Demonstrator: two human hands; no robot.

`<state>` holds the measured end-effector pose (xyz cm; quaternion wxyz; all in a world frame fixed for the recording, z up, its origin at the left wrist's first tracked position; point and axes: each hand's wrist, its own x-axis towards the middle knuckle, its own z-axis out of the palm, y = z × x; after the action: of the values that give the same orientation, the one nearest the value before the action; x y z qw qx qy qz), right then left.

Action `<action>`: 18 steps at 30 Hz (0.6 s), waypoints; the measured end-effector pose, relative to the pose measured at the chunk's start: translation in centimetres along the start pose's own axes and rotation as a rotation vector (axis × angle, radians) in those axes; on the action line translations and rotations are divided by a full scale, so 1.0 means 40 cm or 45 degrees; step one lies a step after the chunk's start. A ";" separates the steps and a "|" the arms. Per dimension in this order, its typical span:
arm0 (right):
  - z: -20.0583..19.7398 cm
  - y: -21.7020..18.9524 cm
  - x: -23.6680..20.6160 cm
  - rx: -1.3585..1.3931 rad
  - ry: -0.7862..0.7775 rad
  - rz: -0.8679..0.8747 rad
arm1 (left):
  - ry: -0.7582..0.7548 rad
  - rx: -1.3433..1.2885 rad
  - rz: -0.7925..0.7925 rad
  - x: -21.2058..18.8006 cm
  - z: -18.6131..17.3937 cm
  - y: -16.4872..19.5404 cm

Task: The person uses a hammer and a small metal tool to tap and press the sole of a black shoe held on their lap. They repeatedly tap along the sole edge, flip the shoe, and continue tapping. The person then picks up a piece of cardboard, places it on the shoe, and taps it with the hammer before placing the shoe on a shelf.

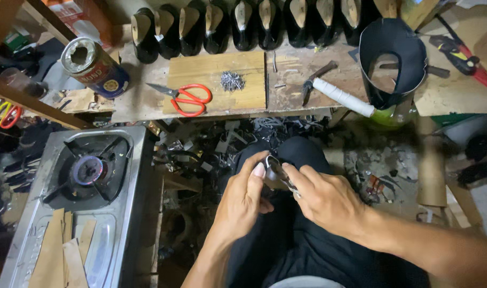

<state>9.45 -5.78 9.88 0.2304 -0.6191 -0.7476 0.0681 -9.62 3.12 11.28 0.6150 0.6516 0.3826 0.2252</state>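
Observation:
Over my lap, both hands close around a small shiny metal tool or piece (275, 169). My left hand (243, 200) grips it from the left with the thumb on top. My right hand (321, 197) pinches it from the right. What exactly the piece is stays partly hidden by my fingers. I sit in dark trousers (297, 245).
A wooden bench ahead carries red-handled scissors (187, 98), a pile of small nails (232, 81), a white-handled hammer (337, 93), a tin can (94, 66), a black leather upper (390, 56) and a row of black shoes on lasts (243, 24). A gas stove (86, 176) stands left. Scraps litter the floor.

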 end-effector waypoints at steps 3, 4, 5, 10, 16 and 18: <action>-0.028 -0.020 0.001 0.311 -0.100 0.215 | 0.054 0.055 0.072 -0.011 0.008 0.006; -0.044 -0.019 0.004 0.444 -0.154 0.300 | 0.071 0.101 0.058 -0.015 0.015 0.006; -0.063 -0.015 0.010 0.538 -0.319 0.378 | 0.089 0.142 0.035 -0.023 0.021 0.006; -0.176 0.021 0.055 0.439 -0.921 0.383 | 0.158 0.510 0.322 -0.034 0.047 0.000; -0.251 -0.007 0.114 -0.307 -1.131 0.090 | -0.020 0.617 0.438 -0.025 0.036 -0.003; -0.249 -0.013 0.126 -0.390 -1.144 0.043 | -0.039 0.590 0.527 -0.023 0.022 -0.002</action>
<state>12.63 -2.88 20.21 -0.2109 -0.5673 -0.7645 0.2220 -9.52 1.86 11.23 0.3967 0.8419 0.2736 0.2427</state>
